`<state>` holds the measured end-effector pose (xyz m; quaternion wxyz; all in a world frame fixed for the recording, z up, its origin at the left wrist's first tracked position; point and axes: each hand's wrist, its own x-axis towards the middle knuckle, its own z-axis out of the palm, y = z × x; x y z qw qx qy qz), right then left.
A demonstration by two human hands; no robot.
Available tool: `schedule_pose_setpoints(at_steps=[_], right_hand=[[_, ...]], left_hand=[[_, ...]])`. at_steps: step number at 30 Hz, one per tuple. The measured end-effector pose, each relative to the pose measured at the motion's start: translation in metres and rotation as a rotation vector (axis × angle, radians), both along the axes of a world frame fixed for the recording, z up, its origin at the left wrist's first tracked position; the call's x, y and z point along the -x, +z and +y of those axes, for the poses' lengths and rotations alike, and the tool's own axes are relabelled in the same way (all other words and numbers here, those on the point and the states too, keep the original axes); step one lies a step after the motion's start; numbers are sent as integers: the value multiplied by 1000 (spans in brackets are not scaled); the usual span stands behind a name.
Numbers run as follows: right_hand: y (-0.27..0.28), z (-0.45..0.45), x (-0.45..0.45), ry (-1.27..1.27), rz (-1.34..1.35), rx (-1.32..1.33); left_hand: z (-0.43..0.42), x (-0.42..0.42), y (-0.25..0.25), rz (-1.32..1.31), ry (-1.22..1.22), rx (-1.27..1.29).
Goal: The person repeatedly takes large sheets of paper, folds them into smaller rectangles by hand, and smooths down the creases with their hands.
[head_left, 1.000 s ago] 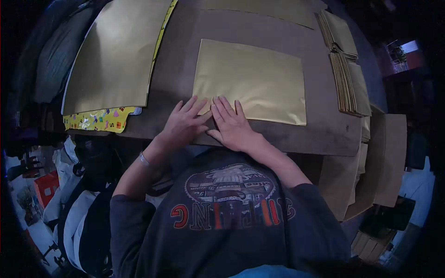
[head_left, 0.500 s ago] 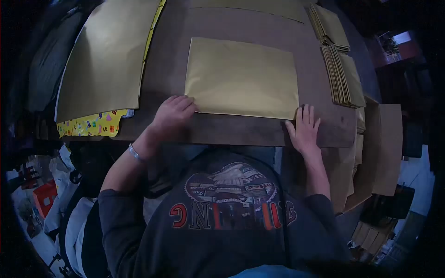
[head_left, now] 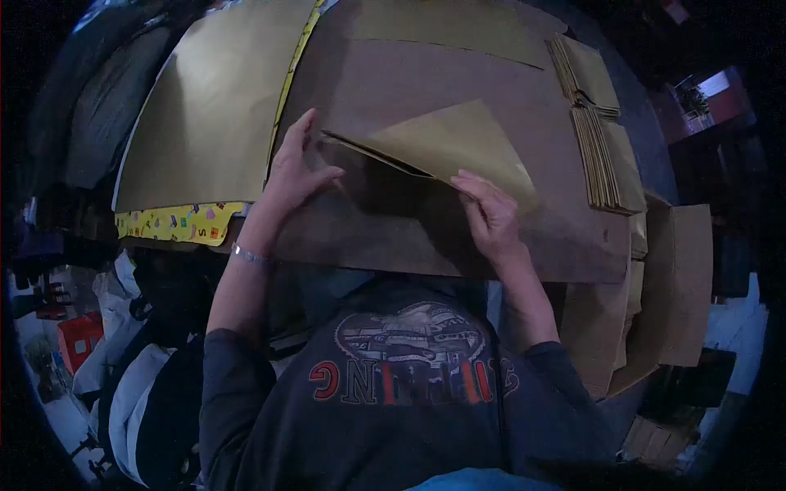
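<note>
A folded piece of brown kraft paper (head_left: 475, 147) is tilted up off the table, its near edge lifted and a dark gap showing between its layers. My right hand (head_left: 494, 217) pinches that near edge at the right, thumb below and fingers on top. Beside the paper's left end is my left hand (head_left: 295, 172), fingers raised and thumb spread away, apart from the paper. Under the lifted edge the tabletop lies in shadow.
Large brown sheets (head_left: 213, 106) lie at the left over yellow printed paper (head_left: 176, 224). Another brown sheet (head_left: 450, 29) is at the far edge. Folded brown stacks (head_left: 602, 159) line the table's (head_left: 532, 254) right side. An open cardboard box (head_left: 684, 286) stands at the lower right.
The paper lay flat with both hands at its near corners. Now its near edge is raised in my right hand, which moved left; my left hand has come up and opened.
</note>
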<state>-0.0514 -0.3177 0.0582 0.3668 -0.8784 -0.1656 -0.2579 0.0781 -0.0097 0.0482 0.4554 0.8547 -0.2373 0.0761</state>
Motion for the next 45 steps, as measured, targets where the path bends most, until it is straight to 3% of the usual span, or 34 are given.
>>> schedule_pose_setpoints(at_steps=[2,4,7,8,10,11,13,14,15,19,27,31,33,36,39,45], right_hand=[[13,-6,8,8,-6,-45],[15,-12,10,60,-35,-90],[21,-13,15,128,-25,-166],[20,-15,15,164,-44,-155],[21,-27,21,180,18,-37],[15,-35,25,192,33,27],[7,-50,36,194,88,184],[1,-57,44,188,136,265],[-6,-62,52,184,186,345],[-40,-71,82,257,324,462],[-42,-66,43,204,396,516],[-54,-78,45,272,319,580],[-54,-80,51,274,253,509],[-57,-82,55,272,228,466],[-47,-66,54,93,210,465],[-64,-74,55,170,174,403]], left_hand=[[5,-14,-19,145,4,-52],[-1,-22,-37,329,-192,164],[-13,-39,-53,427,-471,301],[-10,-45,-54,300,-484,172],[-8,-39,-45,499,-531,433],[-1,-32,-38,333,-428,244],[6,-1,-19,-57,-449,133],[13,12,-10,-283,-462,-126],[21,22,-33,-276,-454,-364],[25,89,-40,-118,-479,-396],[30,85,-60,183,-470,-314],[29,88,-55,180,-471,-225],[27,86,-66,-3,-371,-236],[7,83,-29,-108,-451,-263],[21,72,-51,9,-450,-319],[22,78,-44,138,-434,-271]])
